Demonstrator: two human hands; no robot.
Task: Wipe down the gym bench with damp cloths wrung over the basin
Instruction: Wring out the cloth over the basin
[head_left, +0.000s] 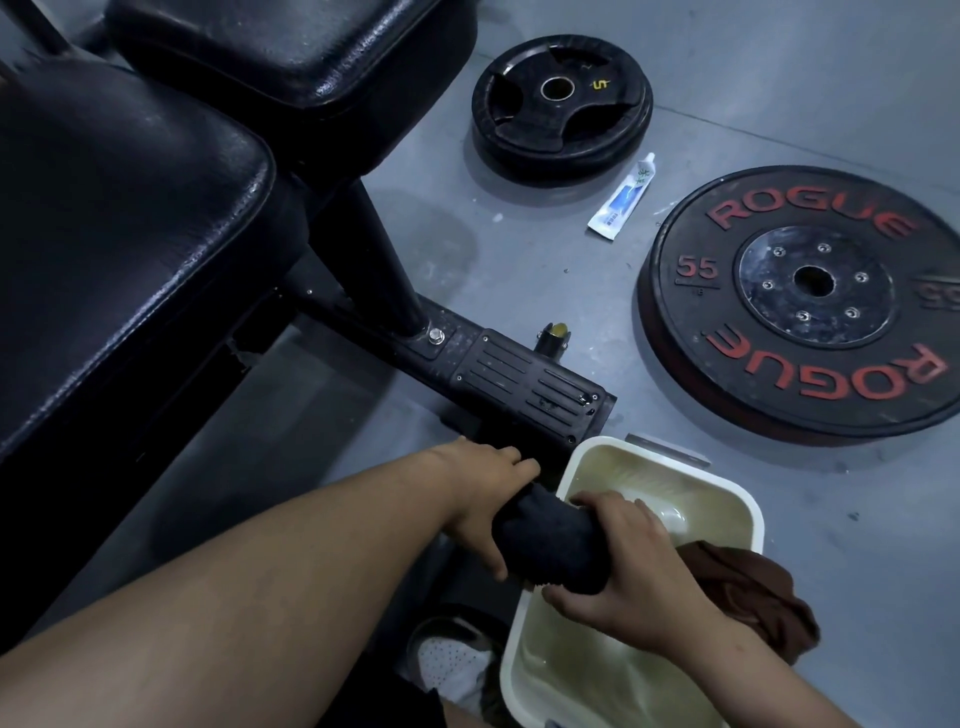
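The left hand (480, 501) and right hand (636, 579) clench a rolled dark cloth (545, 543) at nine o'clock of the cream plastic basin (757, 525) — twist oppositely, over water.

Grey floor (519, 249). Basin (623, 467) stands beneath the grip on the dark cloth (545, 540). Bench foot (519, 379) lies just beyond it. Tube (623, 197) and small plate (561, 104) lie farther beyond. Rogue plate (800, 301) lies beyond, to the right.
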